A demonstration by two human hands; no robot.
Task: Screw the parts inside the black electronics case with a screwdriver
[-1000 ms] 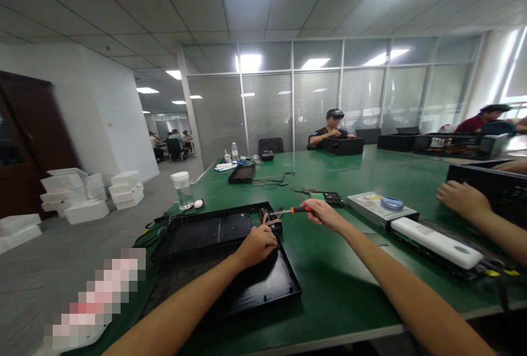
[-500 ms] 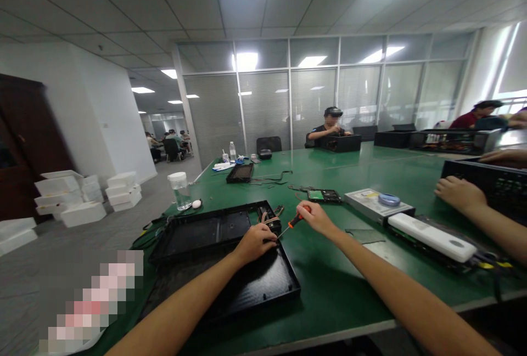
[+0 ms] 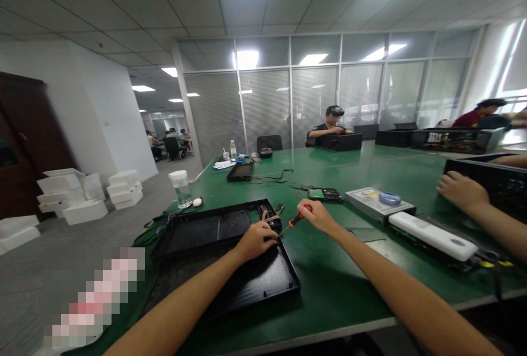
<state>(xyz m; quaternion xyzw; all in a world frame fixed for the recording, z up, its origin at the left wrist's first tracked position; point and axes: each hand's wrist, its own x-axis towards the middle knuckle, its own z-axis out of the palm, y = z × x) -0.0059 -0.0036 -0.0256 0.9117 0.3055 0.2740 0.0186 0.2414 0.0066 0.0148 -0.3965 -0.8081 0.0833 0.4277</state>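
My right hand is closed round the handle of a red and black screwdriver. The screwdriver's shaft slants down to the left, its tip close to the fingers of my left hand. Those left fingers are bent and pinched at the right side of a black casing; what lies between them is hidden. Just behind them a small dark part with bundled wires sits at the corner of a second shallow black tray.
On the green table lie a green circuit board, a metal drive box and a long white device. A lidded water jar stands at left. At right, another person's hand rests on a black case.
My hands and the screwdriver stay almost in place. The view has shifted very slightly. Across the table, the seated person's hands have lowered towards their black box.
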